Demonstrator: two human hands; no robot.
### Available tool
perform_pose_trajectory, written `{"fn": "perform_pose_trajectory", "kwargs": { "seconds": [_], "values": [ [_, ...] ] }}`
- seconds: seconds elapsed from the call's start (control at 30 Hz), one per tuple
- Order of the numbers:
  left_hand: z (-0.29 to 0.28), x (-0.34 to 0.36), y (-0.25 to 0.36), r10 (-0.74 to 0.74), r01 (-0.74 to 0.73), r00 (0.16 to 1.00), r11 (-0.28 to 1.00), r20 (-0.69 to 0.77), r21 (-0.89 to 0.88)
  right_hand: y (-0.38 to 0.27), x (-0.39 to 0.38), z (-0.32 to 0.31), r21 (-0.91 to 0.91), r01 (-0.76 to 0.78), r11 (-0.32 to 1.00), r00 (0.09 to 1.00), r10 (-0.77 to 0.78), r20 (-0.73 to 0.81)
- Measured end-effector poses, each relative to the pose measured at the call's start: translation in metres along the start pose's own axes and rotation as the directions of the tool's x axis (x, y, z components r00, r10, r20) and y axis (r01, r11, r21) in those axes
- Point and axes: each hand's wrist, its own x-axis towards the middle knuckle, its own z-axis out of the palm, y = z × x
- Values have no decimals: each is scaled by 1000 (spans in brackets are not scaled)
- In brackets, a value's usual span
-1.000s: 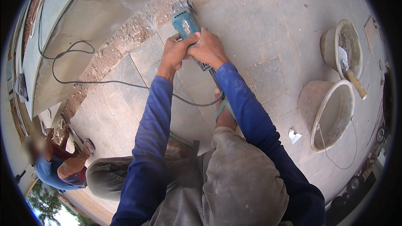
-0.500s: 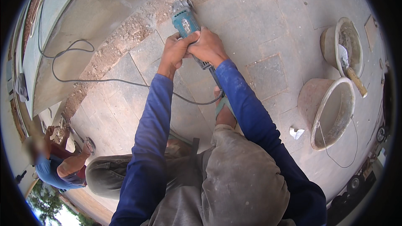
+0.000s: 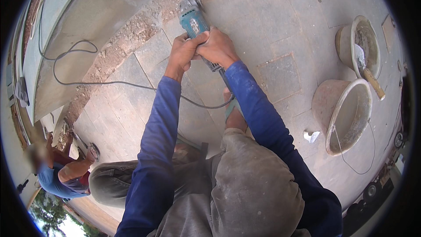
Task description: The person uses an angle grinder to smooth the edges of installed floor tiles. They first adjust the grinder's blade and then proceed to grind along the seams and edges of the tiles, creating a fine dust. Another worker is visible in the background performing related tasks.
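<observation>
Both of my hands are closed on a teal angle grinder [image 3: 191, 19]: my left hand [image 3: 182, 55] wraps its body from the left, thumb across the top, while my right hand [image 3: 217, 48] grips it from the right, just beside my left. The grinder's metal guard end points away from me, at the edge of the paving tiles [image 3: 276, 35] where a strip of rubble [image 3: 147, 23] runs along a concrete ledge [image 3: 87, 19]. Its black cord [image 3: 98, 83] loops off to the left. My bare, sandalled foot [image 3: 234, 116] is below the tool's rear end.
At the right stand two plastic buckets: one [image 3: 342, 48] holding a wooden-handled trowel [image 3: 375, 85], the other [image 3: 324, 107] with a wire handle. A white scrap [image 3: 310, 136] lies beside them. A co-worker in blue [image 3: 61, 180] crouches at the lower left. Wheels [image 3: 372, 191] show at the right rim.
The grinder and both my hands have shifted very slightly up and away from me, with the same grip. The rest looks nearly the same.
</observation>
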Motion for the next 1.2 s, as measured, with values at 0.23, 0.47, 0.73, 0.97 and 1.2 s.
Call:
{"fn": "perform_pose_trajectory", "kwargs": {
  "seconds": [0.23, 0.47, 0.73, 0.97, 1.2],
  "values": [
    [0, -1, -4, 7, -7, 1000, 1000, -4, 4, 3, -1, 1, -20, -3, 1000, 1000, 3, 9],
    [1, -3, -5, 4, -4, 1000, 1000, 2, 6, 3, -4, 0, -25, -7, 1000, 1000, 7, 11],
    [4, -7, -6, -7, 7, 1000, 1000, -3, -17, 4, -7, -1, -21, -19, 1000, 1000, 19, 18],
    [4, -7, -10, -1, 1, 1000, 1000, -8, -1, 7, -9, 1, -10, -1, 1000, 1000, 1, -10],
    [5, -9, -12, -2, 2, 1000, 1000, 1, -4, 7, -12, -1, -8, -14, 1000, 1000, 15, 17]
  ]
}}
